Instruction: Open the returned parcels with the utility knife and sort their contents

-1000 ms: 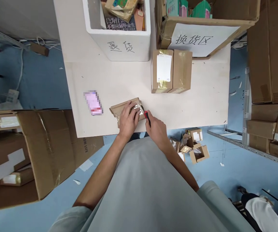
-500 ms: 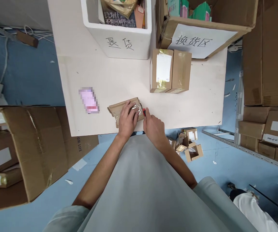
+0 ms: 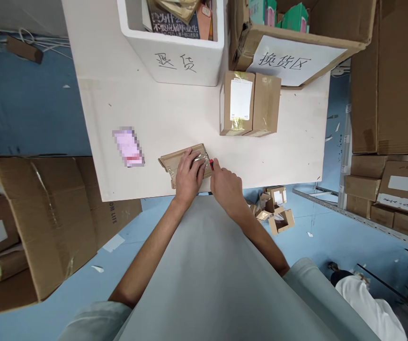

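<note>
A small flat cardboard package [image 3: 173, 162] wrapped with shiny clear tape lies near the table's front edge, slightly slanted. My left hand [image 3: 189, 176] presses on it from above, fingers bent over its taped middle and holding it in place. My right hand [image 3: 226, 183] is closed around a red-and-black utility knife [image 3: 211, 164], mostly hidden in the fist. The knife's tip end meets the package's right edge; the exact contact of the blade is too small to make out.
A blurred pink item [image 3: 128, 147] lies on the table's left. Two taped boxes [image 3: 266, 105] stand behind my right hand. Further back are a white bin [image 3: 190, 66] of books and a large carton [image 3: 303, 42]. An open carton [image 3: 58, 213] stands left; a person [image 3: 363, 298] is at lower right.
The camera view has shifted slightly. My hands, the knife and the package stay in nearly the same arrangement.
</note>
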The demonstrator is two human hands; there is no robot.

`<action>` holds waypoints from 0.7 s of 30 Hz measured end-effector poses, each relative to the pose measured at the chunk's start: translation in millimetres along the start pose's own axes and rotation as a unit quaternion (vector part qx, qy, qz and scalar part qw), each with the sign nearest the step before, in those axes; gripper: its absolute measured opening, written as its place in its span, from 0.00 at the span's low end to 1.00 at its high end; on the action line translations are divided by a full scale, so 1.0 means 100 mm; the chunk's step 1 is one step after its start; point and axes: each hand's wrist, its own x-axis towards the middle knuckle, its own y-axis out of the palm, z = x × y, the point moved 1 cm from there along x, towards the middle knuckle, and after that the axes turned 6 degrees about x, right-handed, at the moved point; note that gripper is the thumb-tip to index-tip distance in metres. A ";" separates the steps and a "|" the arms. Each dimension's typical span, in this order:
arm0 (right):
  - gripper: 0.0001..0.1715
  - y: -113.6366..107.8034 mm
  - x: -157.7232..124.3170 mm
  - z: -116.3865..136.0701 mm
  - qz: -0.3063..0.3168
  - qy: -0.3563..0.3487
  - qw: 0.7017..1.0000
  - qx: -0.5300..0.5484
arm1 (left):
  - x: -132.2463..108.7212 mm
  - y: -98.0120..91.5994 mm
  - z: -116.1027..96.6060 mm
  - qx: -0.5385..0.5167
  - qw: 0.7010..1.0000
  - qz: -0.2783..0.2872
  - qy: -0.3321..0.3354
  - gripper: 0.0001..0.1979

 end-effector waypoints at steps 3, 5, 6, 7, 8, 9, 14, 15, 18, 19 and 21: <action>0.36 0.03 0.03 0.04 -0.009 0.002 1.000 0.003 | 0.01 -0.01 0.00 -0.004 1.000 0.002 -0.004 0.13; 0.35 0.05 0.02 0.04 -0.001 0.007 1.000 0.003 | 0.01 0.00 0.00 -0.006 1.000 0.002 -0.001 0.13; 0.35 0.07 0.00 0.03 0.006 0.011 1.000 0.002 | 0.00 0.01 0.00 -0.007 1.000 0.002 0.001 0.13; 0.35 0.08 -0.01 0.02 0.014 0.016 1.000 0.001 | 0.00 0.01 0.00 -0.008 1.000 0.001 0.003 0.12; 0.35 0.10 -0.03 0.01 0.023 0.021 1.000 0.001 | -0.01 0.02 0.00 -0.008 1.000 -0.002 0.005 0.12; 0.35 0.11 -0.03 0.00 0.029 0.024 0.999 0.002 | -0.02 0.03 0.01 -0.006 1.000 -0.006 0.006 0.11; 0.35 0.07 -0.05 -0.03 0.025 0.010 1.000 0.013 | 0.00 0.03 0.04 0.015 1.000 -0.012 0.010 0.13; 0.35 0.06 -0.07 -0.04 0.032 0.011 0.999 0.015 | 0.00 0.03 0.05 0.015 1.000 -0.010 0.009 0.14; 0.34 0.00 -0.24 -0.08 0.066 0.020 0.997 0.021 | -0.03 -0.01 0.09 0.014 1.000 -0.015 0.006 0.13; 0.33 -0.01 -0.31 -0.10 0.076 0.022 0.997 0.024 | -0.05 -0.03 0.12 0.014 1.000 -0.019 0.007 0.13; 0.31 -0.04 -0.44 -0.14 0.082 0.019 0.996 0.037 | -0.11 -0.06 0.17 0.014 0.999 -0.029 0.011 0.13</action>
